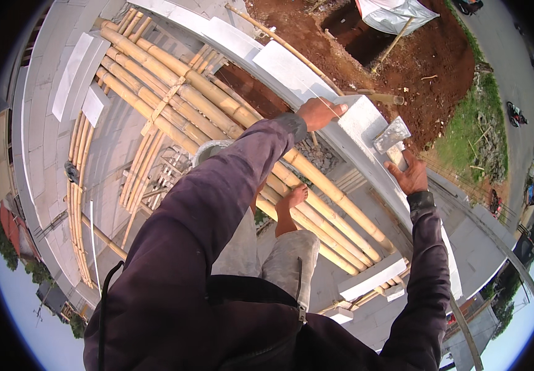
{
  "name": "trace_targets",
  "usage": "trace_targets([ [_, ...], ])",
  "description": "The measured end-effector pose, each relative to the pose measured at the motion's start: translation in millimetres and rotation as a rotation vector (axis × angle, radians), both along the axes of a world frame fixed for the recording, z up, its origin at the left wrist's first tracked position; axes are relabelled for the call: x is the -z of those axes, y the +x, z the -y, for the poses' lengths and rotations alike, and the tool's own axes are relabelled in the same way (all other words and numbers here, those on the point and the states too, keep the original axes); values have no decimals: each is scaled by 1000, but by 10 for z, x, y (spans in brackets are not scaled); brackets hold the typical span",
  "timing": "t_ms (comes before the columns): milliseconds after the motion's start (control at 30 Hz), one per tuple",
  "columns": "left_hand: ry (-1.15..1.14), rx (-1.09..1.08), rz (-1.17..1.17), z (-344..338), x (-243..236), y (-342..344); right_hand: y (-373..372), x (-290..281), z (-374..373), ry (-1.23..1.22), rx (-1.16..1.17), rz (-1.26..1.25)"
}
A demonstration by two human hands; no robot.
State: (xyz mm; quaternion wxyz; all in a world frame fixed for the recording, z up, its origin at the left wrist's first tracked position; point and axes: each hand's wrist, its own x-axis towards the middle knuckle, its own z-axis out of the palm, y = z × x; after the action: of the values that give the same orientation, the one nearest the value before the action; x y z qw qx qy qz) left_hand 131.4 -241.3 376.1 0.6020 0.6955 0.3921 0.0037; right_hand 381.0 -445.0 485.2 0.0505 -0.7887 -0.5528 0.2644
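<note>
From my remote seat, bamboo poles (211,111) run left of the left hand (321,114), its fingers curled and thumb out at a white block (358,120) just to its right. I'd judge it best to steady that block evenly here. A trowel (392,135) sits just beyond the right hand (410,174), bent-fingered; whether it pinches the trowel, I can't tell

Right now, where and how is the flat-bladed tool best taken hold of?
Probably by the pale handle of the flat-bladed tool, coming from the near side, where the right hand is. The broad blade extends away from the person, and the handle looks slim enough for a thumb-and-fingers grip.
</note>
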Motion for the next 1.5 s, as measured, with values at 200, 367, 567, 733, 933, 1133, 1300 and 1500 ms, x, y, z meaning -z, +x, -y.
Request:
trace_targets([
  [200,-91,-268,-35,342,274,-1286,-69,24,82,43,-145,125],
  [367,-47,-18,-438,862,18,-2827,-98,29,141,98,-108,83],
  [567,96,155,-609,963,-661,-3585,33,40,57,66,-6,-166],
  [733,165,76,-713,749,-606,-3570,169,139,75,-4,70,-270],
  [933,227,-85,-593,571,-490,-3487,175,184,100,17,115,-283],
  [1133,217,-166,-728,299,-873,-4009,60,132,-37,-116,135,-134],
  [1300,302,-148,-909,-65,-976,-4922,-9,201,-182,-264,274,-58],
  [1500,225,-129,-777,-1477,-528,-5380,2,341,-314,-488,352,36],
])
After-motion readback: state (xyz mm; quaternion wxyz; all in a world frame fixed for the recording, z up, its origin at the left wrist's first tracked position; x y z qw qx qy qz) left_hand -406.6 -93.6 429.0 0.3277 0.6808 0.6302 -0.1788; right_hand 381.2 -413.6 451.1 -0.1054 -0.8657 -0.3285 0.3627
